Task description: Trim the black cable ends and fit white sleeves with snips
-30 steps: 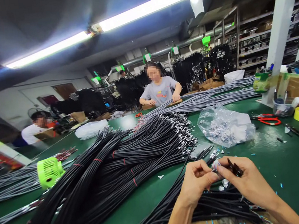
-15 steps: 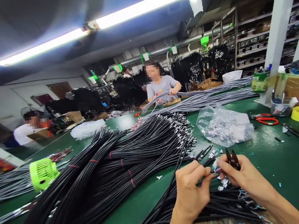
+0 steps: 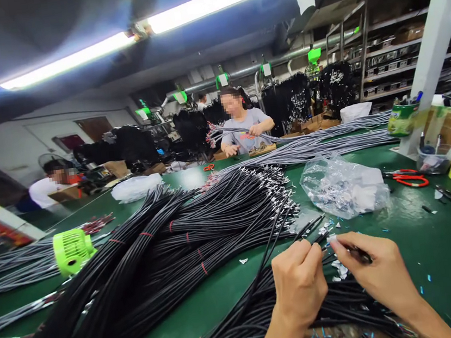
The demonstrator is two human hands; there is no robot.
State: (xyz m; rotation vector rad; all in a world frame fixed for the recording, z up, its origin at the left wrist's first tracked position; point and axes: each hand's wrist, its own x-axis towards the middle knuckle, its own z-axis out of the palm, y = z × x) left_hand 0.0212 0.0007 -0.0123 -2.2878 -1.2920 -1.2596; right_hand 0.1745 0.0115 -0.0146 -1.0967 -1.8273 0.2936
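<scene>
My left hand (image 3: 299, 283) grips the end of one thin black insulated cable (image 3: 272, 234) between thumb and forefinger, fingers closed on it, above the near right part of the green counter (image 3: 439, 269). My right hand (image 3: 375, 271) is closed on the small black-handled snips (image 3: 357, 254); its fingertips pinch a small pale scrap (image 3: 333, 239) at the cable end, just beside the left fingers.

Change from half a second ago: the snips stood upright with their blades showing above my right hand; they now lie flat along the fingers, mostly hidden. Both hands have closed in on the cable tip. My judgement is that the cut is finished and the fingers are now clearing the end.

The held cable runs far-left over the large heap of black cable bundles tied with red bands (image 3: 170, 252). Pale and blue trimmings (image 3: 339, 271) lie on the counter under my hands. A crumpled clear plastic bag (image 3: 345, 184) sits just beyond, red-handled scissors (image 3: 409, 176) further right, a lime green fan (image 3: 73, 250) far left. Across the counter a person in a grey shirt (image 3: 247, 128) now lifts a bundle of grey cables (image 3: 308, 145).
</scene>
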